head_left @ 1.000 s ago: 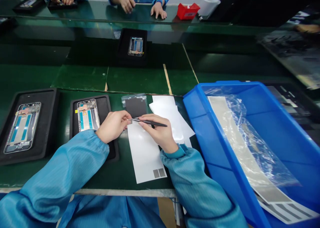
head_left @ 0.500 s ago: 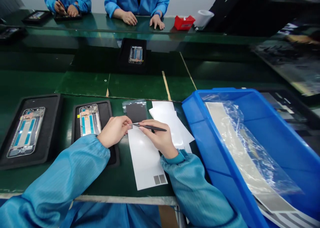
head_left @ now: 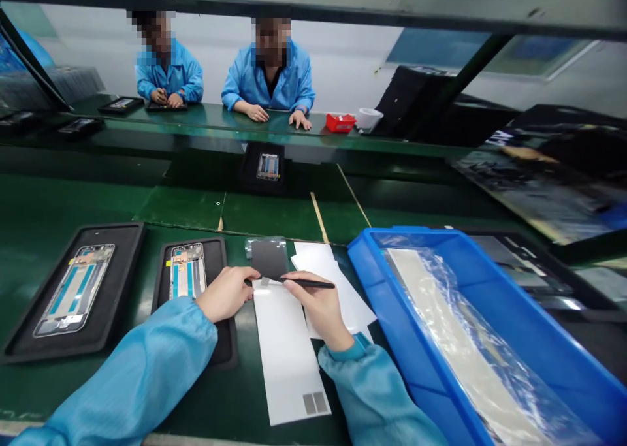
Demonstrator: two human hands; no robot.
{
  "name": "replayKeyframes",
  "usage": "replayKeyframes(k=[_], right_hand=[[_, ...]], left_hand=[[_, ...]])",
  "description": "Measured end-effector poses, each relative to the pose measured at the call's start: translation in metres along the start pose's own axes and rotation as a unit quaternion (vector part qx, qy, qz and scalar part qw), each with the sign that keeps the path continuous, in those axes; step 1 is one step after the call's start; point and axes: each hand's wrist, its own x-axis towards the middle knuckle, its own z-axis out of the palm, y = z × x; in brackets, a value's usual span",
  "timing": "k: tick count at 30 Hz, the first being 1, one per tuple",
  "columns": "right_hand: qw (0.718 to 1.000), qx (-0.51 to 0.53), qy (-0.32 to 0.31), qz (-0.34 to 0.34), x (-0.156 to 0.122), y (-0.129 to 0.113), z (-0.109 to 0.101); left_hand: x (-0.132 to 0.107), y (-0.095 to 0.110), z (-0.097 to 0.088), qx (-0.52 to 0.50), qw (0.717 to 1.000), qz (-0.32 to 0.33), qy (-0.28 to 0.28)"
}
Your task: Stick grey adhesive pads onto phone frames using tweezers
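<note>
Black tweezers [head_left: 316, 283] are pinched in my right hand [head_left: 318, 309], their tip pointing left towards my other hand. My left hand [head_left: 226, 294] is closed, thumb and finger pressed together near that tip; what sits between them is too small to make out. A small grey square piece [head_left: 265, 281] shows between the two hands, by the tweezers' tip. Beneath lies a long white sheet [head_left: 281, 348] with two grey squares [head_left: 314, 403] at its near end. Just beyond is a dark grey sheet [head_left: 268, 256] in a clear bag.
Two black trays, one at far left [head_left: 100, 315] and one by my left wrist [head_left: 215, 256], hold phone frames. More white sheets [head_left: 337, 289] lie at right, beside a blue bin [head_left: 421, 348] with plastic-wrapped strips. Two co-workers sit across the bench.
My view has tilted up, so the bench sits lower in it. The small grey piece has shifted from my left fingertips rightwards, between the hands. The tweezers stay in my right hand.
</note>
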Motion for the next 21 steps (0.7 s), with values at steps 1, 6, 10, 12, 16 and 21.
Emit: replayKeyframes(k=[1,6,10,12,16,21], right_hand=[[1.000,0.001,0.007,0.000,0.000,-0.003,-0.001],[1.000,0.004,-0.004,0.002,-0.007,-0.028,0.006],[0.999,0.000,-0.046,-0.002,-0.017,-0.052,0.022],[0.998,-0.007,-0.068,-0.004,-0.020,-0.059,0.030],[0.996,-0.006,-0.091,-0.009,-0.024,-0.064,0.045],[0.996,0.028,-0.086,0.022,-0.027,-0.058,0.062]], left_hand=[[-0.003,0.001,-0.004,0.000,1.000,-0.002,0.009],[-0.027,0.006,-0.031,-0.032,0.997,-0.016,0.064],[-0.047,0.006,-0.045,-0.104,0.993,-0.020,0.054],[-0.056,0.005,-0.048,-0.121,0.991,-0.032,0.042],[-0.068,0.000,-0.051,-0.122,0.992,-0.011,0.042],[-0.080,-0.014,-0.054,-0.127,0.988,-0.027,0.087]])
